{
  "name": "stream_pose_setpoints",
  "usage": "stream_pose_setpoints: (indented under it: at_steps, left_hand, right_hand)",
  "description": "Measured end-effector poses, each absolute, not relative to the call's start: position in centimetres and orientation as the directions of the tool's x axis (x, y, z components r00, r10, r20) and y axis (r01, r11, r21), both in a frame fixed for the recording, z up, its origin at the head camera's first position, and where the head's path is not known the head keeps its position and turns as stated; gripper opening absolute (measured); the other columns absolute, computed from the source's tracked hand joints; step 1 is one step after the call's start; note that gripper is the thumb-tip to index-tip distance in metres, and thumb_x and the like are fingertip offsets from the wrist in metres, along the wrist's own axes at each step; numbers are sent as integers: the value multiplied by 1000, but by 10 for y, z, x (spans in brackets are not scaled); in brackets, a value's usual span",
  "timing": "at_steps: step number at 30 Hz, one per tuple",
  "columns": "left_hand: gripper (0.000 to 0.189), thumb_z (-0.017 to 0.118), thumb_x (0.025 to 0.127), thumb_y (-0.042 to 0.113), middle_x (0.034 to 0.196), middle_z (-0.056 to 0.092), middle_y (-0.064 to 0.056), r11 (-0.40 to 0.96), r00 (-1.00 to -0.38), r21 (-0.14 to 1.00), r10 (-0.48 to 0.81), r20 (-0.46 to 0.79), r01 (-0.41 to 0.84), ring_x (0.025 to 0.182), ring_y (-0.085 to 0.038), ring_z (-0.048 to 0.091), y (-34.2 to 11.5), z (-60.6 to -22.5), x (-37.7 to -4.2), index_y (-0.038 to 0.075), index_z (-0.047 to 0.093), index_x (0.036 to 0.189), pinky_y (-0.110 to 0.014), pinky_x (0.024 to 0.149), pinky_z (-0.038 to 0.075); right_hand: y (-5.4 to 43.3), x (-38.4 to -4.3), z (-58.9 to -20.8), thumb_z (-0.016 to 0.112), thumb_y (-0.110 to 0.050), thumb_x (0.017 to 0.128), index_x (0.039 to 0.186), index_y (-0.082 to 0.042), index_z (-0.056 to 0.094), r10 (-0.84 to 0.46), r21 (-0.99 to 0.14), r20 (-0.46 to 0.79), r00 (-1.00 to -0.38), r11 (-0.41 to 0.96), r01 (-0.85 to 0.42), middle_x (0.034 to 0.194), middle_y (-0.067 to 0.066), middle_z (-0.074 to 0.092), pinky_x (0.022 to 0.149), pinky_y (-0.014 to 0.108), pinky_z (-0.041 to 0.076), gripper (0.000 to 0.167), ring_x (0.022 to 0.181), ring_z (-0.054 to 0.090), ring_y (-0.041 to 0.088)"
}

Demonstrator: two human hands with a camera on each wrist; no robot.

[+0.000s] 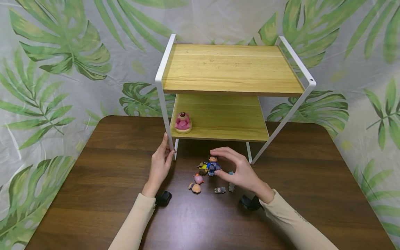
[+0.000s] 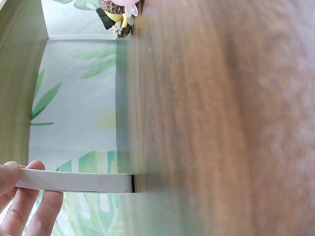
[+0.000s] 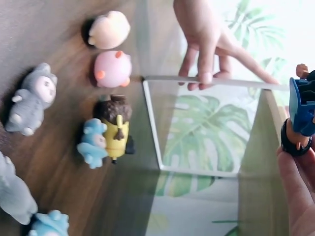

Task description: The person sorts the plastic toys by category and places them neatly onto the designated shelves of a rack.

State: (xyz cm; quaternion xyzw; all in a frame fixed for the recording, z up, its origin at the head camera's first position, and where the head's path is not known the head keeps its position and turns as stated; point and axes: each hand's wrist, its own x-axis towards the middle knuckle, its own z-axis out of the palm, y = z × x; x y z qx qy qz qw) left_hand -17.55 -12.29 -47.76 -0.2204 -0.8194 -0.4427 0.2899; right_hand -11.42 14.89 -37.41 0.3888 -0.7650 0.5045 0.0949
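Note:
My left hand [image 1: 160, 167] grips the front left leg of a white-framed shelf rack with wooden boards [image 1: 231, 69]. The left wrist view shows its thumb and fingers around that white leg [image 2: 81, 182]. Between thumb and fingers, my right hand [image 1: 242, 172] holds a small figurine in blue [image 1: 214, 166] with dark hair. It is raised off the table in the right wrist view. Below it lie a yellow figurine with brown hair [image 3: 117, 132], a small light-blue one [image 3: 93, 142], a round pink one [image 3: 113, 69] and a peach one [image 3: 109, 30].
A pink bear figurine [image 1: 183, 123] sits at the left of the lower shelf. A grey figurine [image 1: 220, 190] and a pale blue one [image 1: 231, 182] lie near my right hand on the dark wooden table [image 1: 93, 180]. Leaf-patterned cloth [image 1: 72, 45] hangs behind.

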Motion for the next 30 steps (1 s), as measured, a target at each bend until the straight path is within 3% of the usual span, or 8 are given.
stream_pose_setpoints:
  at_steps: [10, 14, 23, 30]
  left_hand:
    - [102, 64, 84, -11, 86, 60, -17, 498, -726, 597, 102, 680, 629, 75, -28, 63, -122, -476, -176, 43, 11, 152, -43, 68, 57]
    - [101, 64, 85, -11, 87, 60, -17, 504, -724, 593, 102, 682, 628, 76, -28, 63, -122, -477, -176, 43, 11, 152, -43, 69, 57]
    - [101, 64, 84, -11, 86, 60, -17, 510, -727, 594, 97, 679, 622, 75, -29, 64, -122, -478, -175, 42, 12, 152, -44, 69, 56]
    - [101, 64, 84, -12, 86, 60, -17, 515, -730, 594, 98, 676, 618, 75, -29, 64, -123, -478, -176, 42, 11, 153, -44, 69, 56]
  right_hand:
    - [147, -119, -362, 75, 16, 69, 116, 12, 58, -500, -671, 554, -666, 204, -712, 118, 26, 56, 98, 28, 44, 51, 109, 55, 35]
    - [150, -127, -373, 76, 16, 68, 117, 13, 57, -498, -676, 555, -666, 198, -710, 119, 26, 56, 98, 29, 44, 53, 111, 54, 35]
    - [154, -140, -384, 77, 10, 73, 124, 7, 57, -497, -690, 550, -671, 183, -700, 127, 16, 55, 100, 32, 42, 56, 117, 52, 25]
    - [153, -145, -379, 76, 10, 74, 124, 6, 58, -477, -671, 576, -664, 188, -717, 127, 15, 56, 100, 33, 43, 53, 118, 53, 25]
